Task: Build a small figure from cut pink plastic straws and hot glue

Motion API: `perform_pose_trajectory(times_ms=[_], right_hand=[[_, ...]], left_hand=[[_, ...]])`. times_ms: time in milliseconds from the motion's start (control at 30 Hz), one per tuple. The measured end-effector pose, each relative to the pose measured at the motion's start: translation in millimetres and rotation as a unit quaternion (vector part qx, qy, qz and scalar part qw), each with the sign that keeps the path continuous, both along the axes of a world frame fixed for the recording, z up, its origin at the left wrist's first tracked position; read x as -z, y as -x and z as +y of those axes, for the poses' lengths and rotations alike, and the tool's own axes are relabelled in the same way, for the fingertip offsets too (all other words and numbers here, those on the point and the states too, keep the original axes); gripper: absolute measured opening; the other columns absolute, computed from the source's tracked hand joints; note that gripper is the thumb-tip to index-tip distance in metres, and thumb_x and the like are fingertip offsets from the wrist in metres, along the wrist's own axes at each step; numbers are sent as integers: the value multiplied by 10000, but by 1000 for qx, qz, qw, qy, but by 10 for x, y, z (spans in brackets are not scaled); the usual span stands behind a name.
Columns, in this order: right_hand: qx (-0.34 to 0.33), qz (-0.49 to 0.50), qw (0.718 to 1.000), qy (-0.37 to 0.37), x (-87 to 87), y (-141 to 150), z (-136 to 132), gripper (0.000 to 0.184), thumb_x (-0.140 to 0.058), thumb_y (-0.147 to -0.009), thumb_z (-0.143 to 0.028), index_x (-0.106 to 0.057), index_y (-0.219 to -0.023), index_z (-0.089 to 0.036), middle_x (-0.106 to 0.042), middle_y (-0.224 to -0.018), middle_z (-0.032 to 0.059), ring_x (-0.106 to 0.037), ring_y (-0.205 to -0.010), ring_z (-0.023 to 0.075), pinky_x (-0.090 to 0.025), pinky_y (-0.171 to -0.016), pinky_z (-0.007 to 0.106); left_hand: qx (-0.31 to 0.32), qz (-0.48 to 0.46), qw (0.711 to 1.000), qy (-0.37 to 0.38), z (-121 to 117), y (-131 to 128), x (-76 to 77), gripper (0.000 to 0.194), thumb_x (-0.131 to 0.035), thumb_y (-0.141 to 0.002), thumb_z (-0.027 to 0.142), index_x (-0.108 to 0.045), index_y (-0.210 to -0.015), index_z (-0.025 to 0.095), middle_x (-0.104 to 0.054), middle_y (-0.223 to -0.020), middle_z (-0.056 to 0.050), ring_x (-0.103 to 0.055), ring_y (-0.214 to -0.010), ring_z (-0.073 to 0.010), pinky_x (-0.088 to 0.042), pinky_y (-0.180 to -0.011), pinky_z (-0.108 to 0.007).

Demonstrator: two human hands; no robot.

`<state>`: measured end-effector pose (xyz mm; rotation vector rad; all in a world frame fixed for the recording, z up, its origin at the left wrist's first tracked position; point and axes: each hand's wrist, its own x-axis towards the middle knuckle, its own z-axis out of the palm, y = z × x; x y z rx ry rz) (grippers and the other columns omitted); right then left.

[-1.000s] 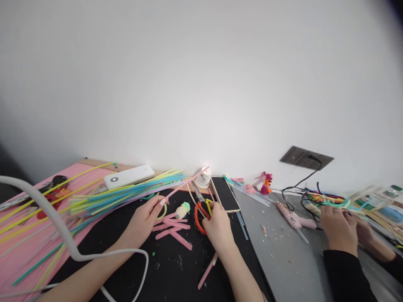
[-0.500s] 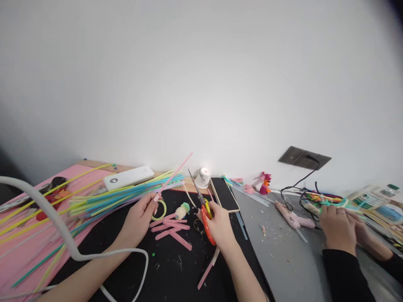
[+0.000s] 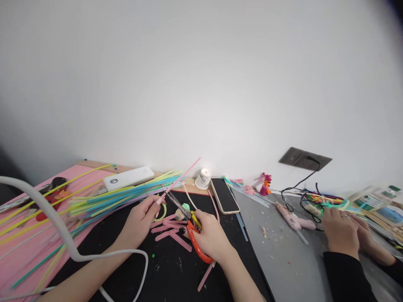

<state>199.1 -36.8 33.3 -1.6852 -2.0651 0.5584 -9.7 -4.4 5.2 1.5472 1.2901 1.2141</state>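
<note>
My left hand (image 3: 141,220) pinches a pink pipe cleaner (image 3: 185,172) whose free end slants up to the right. My right hand (image 3: 212,235) is closed on scissors (image 3: 198,245) with orange and yellow handles. Their blades reach left to the pipe cleaner, close to my left fingertips; whether they touch it I cannot tell. Below the blades lie several short pink pipe cleaner pieces (image 3: 181,242) on the black mat (image 3: 170,277). A small cream and green figure (image 3: 180,214) is partly hidden behind the scissors, and a yellow-green ring (image 3: 162,213) lies beside my left fingers.
A bundle of coloured pipe cleaners (image 3: 126,195) and a white power bank (image 3: 129,178) lie at left. A white cable (image 3: 59,218) crosses my left forearm. Farther right are a paper cup (image 3: 203,179), a phone (image 3: 225,196), a pink glue gun (image 3: 294,218) and another person's hands (image 3: 341,230).
My right hand has swung the scissors left and down, bringing their blades to the pipe cleaner. The pipe cleaner's tip has shifted slightly right. My left hand has barely moved.
</note>
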Motion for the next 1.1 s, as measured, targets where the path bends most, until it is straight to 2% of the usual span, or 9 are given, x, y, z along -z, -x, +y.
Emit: perform_pose_trajectory(times_ms=[133,233,400,700,900,1100], right_hand=[[-16,19,999,27,35,24,-22,233,-580,-740,-303,-404,-634,-194,-436,-610,-49,-344,-549,95,-222,-486,201],[-17,23,998,50,44,31,-22,191,-581,-726,-272,-445,-624,-184,-424,-598,-47,-332,-561,97,-229,-499,203],[-18,45,996,70,34,31,-18,190,-579,-714,-274,-455,-609,-178,-406,-595,-50,-311,-574,97,-238,-516,206],[-46,133,984,114,90,-16,6,268,-536,-711,-249,-300,-597,-197,-279,-577,-69,-256,-558,84,-198,-471,200],[-61,175,972,144,0,-23,14,263,-534,-686,-218,-297,-578,-190,-253,-578,-72,-246,-547,74,-182,-465,201],[-73,194,965,158,-74,-26,-5,252,-523,-675,-192,-293,-573,-192,-228,-585,-73,-229,-550,75,-169,-474,209]], left_hand=[[78,0,996,38,-22,-18,2,282,-393,-896,442,-512,-814,200,-346,-573,70,-328,-506,-113,-297,-498,-225],[102,-9,994,48,-54,-43,-12,299,-390,-895,457,-514,-828,193,-348,-573,71,-330,-510,-111,-293,-506,-226],[117,-53,989,73,-72,-85,-31,312,-412,-880,470,-512,-801,185,-318,-595,70,-304,-526,-107,-298,-487,-206],[123,-72,987,76,-74,-72,-15,274,-431,-882,423,-525,-796,180,-313,-589,74,-281,-513,-90,-281,-474,-193],[147,-118,977,104,-69,-86,-22,291,-444,-867,443,-523,-803,169,-314,-579,82,-231,-462,-71,-187,-432,-200],[159,-138,971,111,-66,-93,-51,290,-460,-856,446,-521,-792,171,-310,-553,88,-224,-438,-68,-173,-426,-210]])
